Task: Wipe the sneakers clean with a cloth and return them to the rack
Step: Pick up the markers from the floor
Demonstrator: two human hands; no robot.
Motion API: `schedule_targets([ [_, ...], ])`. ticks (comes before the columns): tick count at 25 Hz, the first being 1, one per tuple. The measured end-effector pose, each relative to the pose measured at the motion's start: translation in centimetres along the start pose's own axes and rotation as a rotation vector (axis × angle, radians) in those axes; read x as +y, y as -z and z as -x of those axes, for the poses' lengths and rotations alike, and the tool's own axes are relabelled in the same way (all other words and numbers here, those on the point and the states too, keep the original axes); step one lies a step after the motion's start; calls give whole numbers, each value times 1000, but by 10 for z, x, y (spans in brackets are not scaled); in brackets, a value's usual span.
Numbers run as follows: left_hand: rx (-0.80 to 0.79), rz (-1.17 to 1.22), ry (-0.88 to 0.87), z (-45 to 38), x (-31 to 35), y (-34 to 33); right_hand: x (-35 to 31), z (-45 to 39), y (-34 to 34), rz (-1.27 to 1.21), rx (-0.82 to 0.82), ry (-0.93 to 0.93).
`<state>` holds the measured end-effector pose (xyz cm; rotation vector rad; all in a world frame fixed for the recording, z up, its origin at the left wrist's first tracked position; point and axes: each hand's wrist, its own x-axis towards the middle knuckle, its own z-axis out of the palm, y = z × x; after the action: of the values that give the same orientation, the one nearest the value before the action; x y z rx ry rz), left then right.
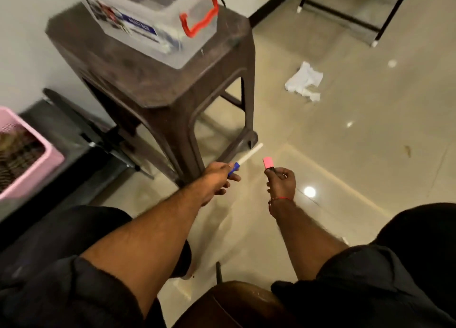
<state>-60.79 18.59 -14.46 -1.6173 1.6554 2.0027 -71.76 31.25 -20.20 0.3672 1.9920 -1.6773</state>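
One white cloth (pixel 304 81) is seen in the upper right of the frame, lying crumpled on the glossy beige tiled floor (pixel 370 130). It is bunched into an irregular heap with several folds raised and a few corners splayed outward toward the lower right. It is untouched and lies well apart from both hands, to the right of the brown stool's legs. A black metal-framed rack (pixel 355 12) is seen at the top right edge of the frame, standing on white-capped feet; only its lower bars are in view. No sneakers can be made out in this view.
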Motion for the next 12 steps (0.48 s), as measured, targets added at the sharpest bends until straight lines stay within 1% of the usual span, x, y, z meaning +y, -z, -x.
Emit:
schedule_targets([
  [2, -66, 32, -71, 28, 27, 6, -44, 19, -6, -55, -74, 101],
  [5, -220, -47, -220, 76, 70, 13, -110, 47, -16, -112, -169, 276],
  [7, -257, -49, -325, 108, 99, 18, -151, 65, -24, -119, -242, 384],
  [8, -223, -38, -374, 124, 114, 23, -171, 72, -30, -129, -275, 437],
  [10, -99, -1, -478, 149, 140, 38, -206, 87, -42, -144, -310, 549],
  [12, 3, 75, -569, 165, 165, 59, -237, 97, -56, -99, -306, 664],
])
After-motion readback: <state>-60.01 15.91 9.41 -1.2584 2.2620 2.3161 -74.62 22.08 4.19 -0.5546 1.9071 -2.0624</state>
